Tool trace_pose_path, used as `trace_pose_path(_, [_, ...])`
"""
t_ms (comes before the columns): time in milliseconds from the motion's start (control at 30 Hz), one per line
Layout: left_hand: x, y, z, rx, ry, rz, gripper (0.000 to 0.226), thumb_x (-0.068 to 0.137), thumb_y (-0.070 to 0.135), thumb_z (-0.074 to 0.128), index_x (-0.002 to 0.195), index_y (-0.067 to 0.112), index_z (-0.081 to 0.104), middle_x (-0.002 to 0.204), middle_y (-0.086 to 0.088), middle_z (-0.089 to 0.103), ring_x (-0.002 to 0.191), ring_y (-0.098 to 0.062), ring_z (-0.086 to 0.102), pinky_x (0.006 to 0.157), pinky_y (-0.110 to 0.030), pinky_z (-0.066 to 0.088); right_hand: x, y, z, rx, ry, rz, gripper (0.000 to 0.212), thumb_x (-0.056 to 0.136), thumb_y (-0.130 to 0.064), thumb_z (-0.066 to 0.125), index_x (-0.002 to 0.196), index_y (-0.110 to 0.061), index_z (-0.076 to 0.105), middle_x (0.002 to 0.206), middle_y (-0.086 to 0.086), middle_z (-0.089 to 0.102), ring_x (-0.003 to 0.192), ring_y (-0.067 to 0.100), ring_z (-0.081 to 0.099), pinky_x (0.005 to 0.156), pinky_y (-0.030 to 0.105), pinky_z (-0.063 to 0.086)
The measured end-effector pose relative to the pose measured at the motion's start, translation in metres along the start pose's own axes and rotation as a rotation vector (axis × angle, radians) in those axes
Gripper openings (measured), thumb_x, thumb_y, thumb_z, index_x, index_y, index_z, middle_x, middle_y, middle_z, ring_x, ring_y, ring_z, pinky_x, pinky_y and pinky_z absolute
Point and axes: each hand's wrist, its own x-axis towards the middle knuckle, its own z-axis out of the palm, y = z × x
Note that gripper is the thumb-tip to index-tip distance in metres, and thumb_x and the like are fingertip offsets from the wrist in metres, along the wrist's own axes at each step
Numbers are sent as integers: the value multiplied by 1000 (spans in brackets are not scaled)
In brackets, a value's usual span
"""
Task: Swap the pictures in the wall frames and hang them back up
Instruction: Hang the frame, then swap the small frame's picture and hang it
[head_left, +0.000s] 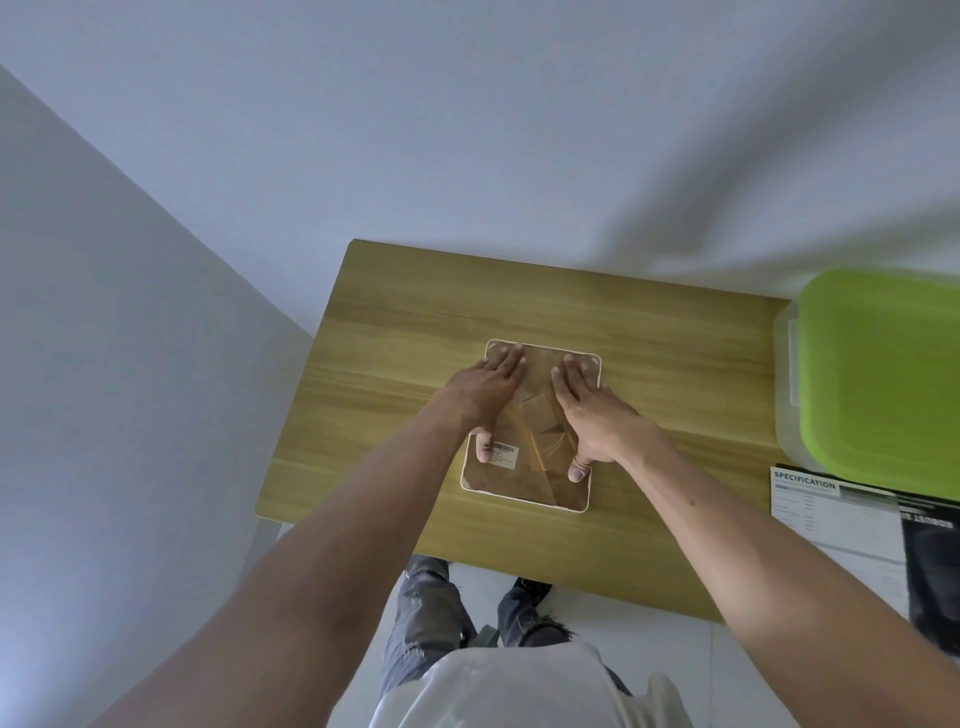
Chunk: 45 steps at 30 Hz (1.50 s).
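A picture frame (530, 488) is lying face down near the middle of the wooden table (395, 332), its brown backing board up. The person's left hand (485, 392) and right hand (589, 410) are pressing flat on that backing, fingers stretched and slightly apart, thumbs resting nearer the frame's near edge. Right of the frame, a green-lidded plastic box (878, 364) is sitting beyond a printed specification sheet (831, 512).
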Motion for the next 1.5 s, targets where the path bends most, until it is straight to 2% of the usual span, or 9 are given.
trace_pose_path(367, [2, -7, 6, -29, 15, -7, 159, 47, 46, 93, 151, 9, -21, 158, -5, -30, 147, -19, -21, 118, -28, -6, 12, -18, -4, -41, -140, 136, 154, 64, -31, 92, 144, -2, -36, 148, 20, -46, 144, 42, -28, 122, 50, 13])
trace_pose_path(700, [-22, 18, 11, -245, 60, -247, 144, 54, 20, 94, 154, 9, -9, 161, -12, -19, 149, -33, -15, 119, -57, 8, -9, -17, 3, 101, 35, 195, 150, 58, -27, 95, 156, -17, -18, 160, 18, -27, 151, 40, -10, 118, 51, 23])
trace_pose_path(867, [-39, 25, 40, -734, 249, -406, 87, 56, 5, 83, 132, -2, 40, 140, -21, 42, 133, -36, 39, 102, -37, 41, -34, -10, 29, 414, 179, 229, 117, 67, -17, 90, 156, -19, 14, 155, 16, 24, 141, 32, 31, 103, 43, 46])
trace_pose_path(967, [-48, 40, 42, -1007, 374, -448, 53, 64, 5, 74, 114, 10, 57, 108, -7, 64, 101, -26, 60, 67, -21, 45, -44, -12, 38, 634, 242, 215, 96, 72, -5, 80, 151, -17, 27, 150, 9, 34, 134, 29, 41, 100, 38, 48])
trace_pose_path(1100, [-53, 50, 37, -1448, 446, -628, 69, 56, 17, 72, 123, 18, 57, 101, -1, 70, 96, -24, 67, 82, -41, 57, -54, -16, 33, 979, 322, 303, 75, 75, 0, 65, 146, -11, 42, 143, 6, 51, 121, 25, 55, 88, 31, 50])
trace_pose_path(1200, [-57, 48, 36, -1586, 496, -665, 92, 54, 12, 75, 141, 6, 45, 106, 2, 71, 100, -19, 67, 90, -40, 55, -65, -10, 30, 1259, 362, 365, 63, 72, -4, 65, 133, -17, 59, 122, -1, 68, 103, 21, 65, 70, 26, 49])
trace_pose_path(1300, [-76, 50, 25, -1649, 498, -592, 51, 66, -3, 74, 115, 9, 67, 99, -4, 72, 94, -22, 66, 80, -29, 52, -79, -7, 28, 1380, 429, 363, 33, 72, -4, 66, 94, -28, 71, 95, -6, 72, 95, 19, 66, 76, 30, 50])
trace_pose_path(1367, [-85, 47, 20, -1630, 474, -515, 30, 67, -6, 74, 88, 16, 74, 91, -4, 75, 91, -23, 69, 78, -29, 54, -88, -9, 26, 1425, 480, 351, 31, 73, -6, 67, 89, -32, 70, 96, -7, 72, 94, 15, 65, 84, 34, 53])
trace_pose_path(1500, [-103, 39, 11, -1576, 476, -378, 38, 62, 3, 81, 99, 10, 77, 89, -1, 77, 88, -19, 72, 77, -29, 56, -104, -19, 21, 1538, 584, 347, 24, 80, -9, 67, 90, -31, 71, 96, -9, 72, 89, 8, 64, 84, 34, 53])
